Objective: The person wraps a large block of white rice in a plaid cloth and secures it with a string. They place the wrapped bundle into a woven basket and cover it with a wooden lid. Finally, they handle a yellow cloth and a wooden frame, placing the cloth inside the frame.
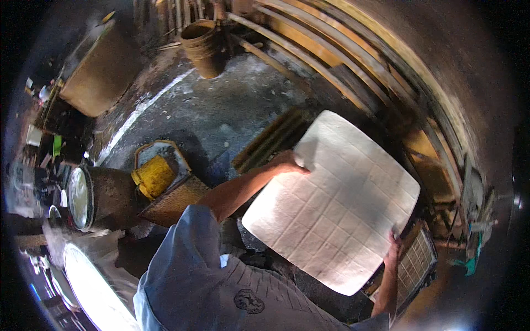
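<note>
Head view: white gridded slab [334, 201], held tilted above floor [221, 110]. Left hand [290, 161] grips slab's upper-left edge; right hand [393, 246] its lower-right. Yellow bucket [153, 176] left of slab. Best kept level, grip even.

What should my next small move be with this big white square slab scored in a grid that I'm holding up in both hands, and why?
Probably keep it level and ease it down slowly. The white grid-scored square slab is held only at two opposite edges, the left hand at the upper edge and the right hand at the lower right, with its wide middle unsupported above the wet dark floor, so a tilt could crack it.
</note>
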Demonstrator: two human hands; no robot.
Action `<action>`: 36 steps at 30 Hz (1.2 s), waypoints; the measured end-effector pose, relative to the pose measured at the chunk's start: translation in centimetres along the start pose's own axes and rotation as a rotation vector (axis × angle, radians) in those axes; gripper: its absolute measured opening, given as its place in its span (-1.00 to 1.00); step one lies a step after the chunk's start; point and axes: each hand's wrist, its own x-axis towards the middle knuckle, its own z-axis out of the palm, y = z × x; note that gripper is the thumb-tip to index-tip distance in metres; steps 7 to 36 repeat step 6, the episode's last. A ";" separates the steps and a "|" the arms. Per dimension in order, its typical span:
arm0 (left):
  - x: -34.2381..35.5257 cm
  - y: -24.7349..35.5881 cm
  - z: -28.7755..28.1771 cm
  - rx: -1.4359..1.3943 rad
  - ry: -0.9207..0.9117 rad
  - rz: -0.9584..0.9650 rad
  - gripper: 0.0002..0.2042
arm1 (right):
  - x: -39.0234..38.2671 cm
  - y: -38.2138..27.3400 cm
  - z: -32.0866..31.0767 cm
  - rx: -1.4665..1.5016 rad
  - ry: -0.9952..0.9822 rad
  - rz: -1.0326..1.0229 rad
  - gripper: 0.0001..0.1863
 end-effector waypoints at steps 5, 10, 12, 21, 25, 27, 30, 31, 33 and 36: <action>-2.9 -0.4 -12.4 0.002 -0.037 -0.059 -0.24 | -6.0 -10.5 11.0 0.113 -0.053 0.032 -0.29; -3.2 -1.6 -14.5 -0.014 0.017 -0.020 -0.24 | -5.4 -11.1 11.8 0.084 -0.104 0.085 -0.14; -3.2 -1.6 -14.5 -0.014 0.017 -0.020 -0.24 | -5.4 -11.1 11.8 0.084 -0.104 0.085 -0.14; -3.2 -1.6 -14.5 -0.014 0.017 -0.020 -0.24 | -5.4 -11.1 11.8 0.084 -0.104 0.085 -0.14; -3.2 -1.6 -14.5 -0.014 0.017 -0.020 -0.24 | -5.4 -11.1 11.8 0.084 -0.104 0.085 -0.14; -3.2 -1.6 -14.5 -0.014 0.017 -0.020 -0.24 | -5.4 -11.1 11.8 0.084 -0.104 0.085 -0.14; -3.2 -1.6 -14.5 -0.014 0.017 -0.020 -0.24 | -5.4 -11.1 11.8 0.084 -0.104 0.085 -0.14; -3.2 -1.6 -14.5 -0.014 0.017 -0.020 -0.24 | -5.4 -11.1 11.8 0.084 -0.104 0.085 -0.14; -3.2 -1.6 -14.5 -0.014 0.017 -0.020 -0.24 | -5.4 -11.1 11.8 0.084 -0.104 0.085 -0.14; -3.2 -1.6 -14.5 -0.014 0.017 -0.020 -0.24 | -5.4 -11.1 11.8 0.084 -0.104 0.085 -0.14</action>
